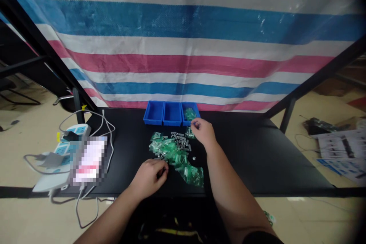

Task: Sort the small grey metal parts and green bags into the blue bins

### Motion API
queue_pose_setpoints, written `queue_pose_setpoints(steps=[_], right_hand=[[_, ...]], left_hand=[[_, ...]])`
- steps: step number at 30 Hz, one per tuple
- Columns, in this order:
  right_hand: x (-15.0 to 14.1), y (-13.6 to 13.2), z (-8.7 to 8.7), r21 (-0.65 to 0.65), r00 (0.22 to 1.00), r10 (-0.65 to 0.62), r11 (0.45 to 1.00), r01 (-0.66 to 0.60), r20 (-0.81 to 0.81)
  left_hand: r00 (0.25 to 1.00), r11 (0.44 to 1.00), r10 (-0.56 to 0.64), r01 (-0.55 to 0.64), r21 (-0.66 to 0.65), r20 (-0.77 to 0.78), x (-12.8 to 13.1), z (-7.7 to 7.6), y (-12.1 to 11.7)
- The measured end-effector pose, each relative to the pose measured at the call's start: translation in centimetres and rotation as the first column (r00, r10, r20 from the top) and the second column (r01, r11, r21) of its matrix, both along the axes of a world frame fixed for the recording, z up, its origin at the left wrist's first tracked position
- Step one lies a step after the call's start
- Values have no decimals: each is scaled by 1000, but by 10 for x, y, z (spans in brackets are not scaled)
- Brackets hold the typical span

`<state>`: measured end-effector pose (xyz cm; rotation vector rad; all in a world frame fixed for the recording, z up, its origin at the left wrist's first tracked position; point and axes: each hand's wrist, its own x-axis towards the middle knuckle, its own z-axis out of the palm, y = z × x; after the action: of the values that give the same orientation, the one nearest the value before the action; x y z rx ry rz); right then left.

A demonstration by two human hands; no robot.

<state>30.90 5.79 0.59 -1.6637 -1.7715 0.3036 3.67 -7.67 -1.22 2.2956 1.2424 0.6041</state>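
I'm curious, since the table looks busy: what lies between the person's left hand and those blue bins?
The head view shows a heap of green plastic bags and small grey parts between the left hand and the three blue plastic bins.

No writing can be read here: the printed sheets far right of the fingers are too small, and the blurred card left of them also

Makeshift assembly workshop: black work surface, blue parts bins, power strip, striped tarp hung behind, bare floor.
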Motion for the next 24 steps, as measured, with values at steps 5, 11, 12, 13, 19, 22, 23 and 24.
queue_pose_setpoints(steps=[5,11,12,13,19,22,23,24], right_hand=[[12,-3,2,-379,983,71,925,-2,167],[14,0,-5,-342,984,50,940,11,170],[16,1,-6,-299,991,49,954,-9,127],[18,2,-7,-255,996,60,966,-42,64],[21,8,-1,2,840,209,971,-240,-501],[15,13,0,87,713,120,993,-83,-691],[13,15,-1,83,679,70,996,-13,-730],[12,17,-3,65,660,18,997,47,-751]], left_hand=[[1000,1000,-5,5,-5,-3,0,1,-1],[1000,1000,1,-1,-2,-5,1,2,0],[1000,1000,1,-1,-3,-2,1,3,0],[1000,1000,0,0,-6,0,1,3,0],[1000,1000,-4,4,-11,11,0,4,1],[1000,1000,-1,2,-16,15,0,2,1],[1000,1000,-3,3,-17,13,0,2,2],[1000,1000,-5,6,-17,12,0,1,2]])
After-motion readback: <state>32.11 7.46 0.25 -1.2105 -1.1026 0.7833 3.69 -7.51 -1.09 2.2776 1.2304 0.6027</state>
